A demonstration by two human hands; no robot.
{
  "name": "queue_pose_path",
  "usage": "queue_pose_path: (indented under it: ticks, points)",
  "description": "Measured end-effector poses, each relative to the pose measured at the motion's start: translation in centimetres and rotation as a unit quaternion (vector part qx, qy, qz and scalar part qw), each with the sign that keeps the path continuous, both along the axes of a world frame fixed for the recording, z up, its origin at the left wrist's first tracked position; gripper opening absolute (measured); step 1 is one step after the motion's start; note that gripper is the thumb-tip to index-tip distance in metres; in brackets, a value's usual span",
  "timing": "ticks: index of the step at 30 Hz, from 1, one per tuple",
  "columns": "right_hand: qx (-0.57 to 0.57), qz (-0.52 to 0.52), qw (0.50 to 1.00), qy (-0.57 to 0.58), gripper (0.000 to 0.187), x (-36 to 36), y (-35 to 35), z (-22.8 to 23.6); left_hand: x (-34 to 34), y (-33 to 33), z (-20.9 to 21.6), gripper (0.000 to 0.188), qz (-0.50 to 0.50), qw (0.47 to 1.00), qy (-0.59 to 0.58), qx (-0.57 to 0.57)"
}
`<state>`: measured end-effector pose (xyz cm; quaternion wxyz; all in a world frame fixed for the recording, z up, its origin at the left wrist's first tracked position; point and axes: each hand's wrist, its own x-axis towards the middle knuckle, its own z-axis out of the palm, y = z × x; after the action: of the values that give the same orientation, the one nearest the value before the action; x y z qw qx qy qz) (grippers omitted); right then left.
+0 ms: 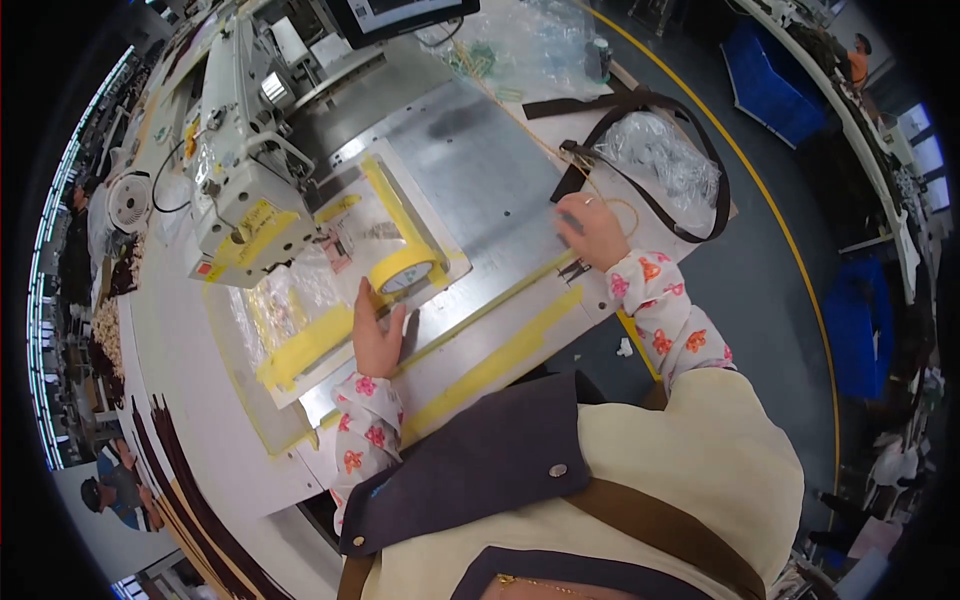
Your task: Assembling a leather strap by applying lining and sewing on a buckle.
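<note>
L hand: fingers extended, thumb apart, wide; fingertips right by yellow tape roll, contact can't tell. Roll on clear plastic template w/ yellow-taped edges. R hand: fingers bent, at R end of smooth grey metal plate, nr flat dark-brown strap; holding anything? can't tell. Strap loops round crumpled clear plastic bag, R side of white worktop. Off-white sewing machine L of roll. Farther R: blue plastic bin, grey floor.
</note>
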<state>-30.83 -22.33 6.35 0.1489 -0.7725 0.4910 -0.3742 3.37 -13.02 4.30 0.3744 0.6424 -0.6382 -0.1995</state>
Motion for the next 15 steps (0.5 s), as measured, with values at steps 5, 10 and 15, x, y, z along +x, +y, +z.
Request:
queue_pose_path:
  ticks: [5, 10, 15]
  points:
    - [-0.034, 0.013, 0.993, 0.116, 0.021, -5.5, 0.1, -2.0, -0.5, -2.9, 1.7, 0.046, 0.026, 1.0, -0.004, 0.016]
    - [0.006, 0.099, 0.973, 0.208, 0.032, -4.1, 1.9, -1.0, 0.5, -3.6, 3.3, 0.037, -0.017, 0.999, 0.0, 0.049]
    - [0.046, 0.138, 0.949, 0.281, 0.027, -5.0, 4.7, -2.2, 0.4, -3.0, 3.8, 0.035, -0.067, 0.997, -0.016, 0.031]
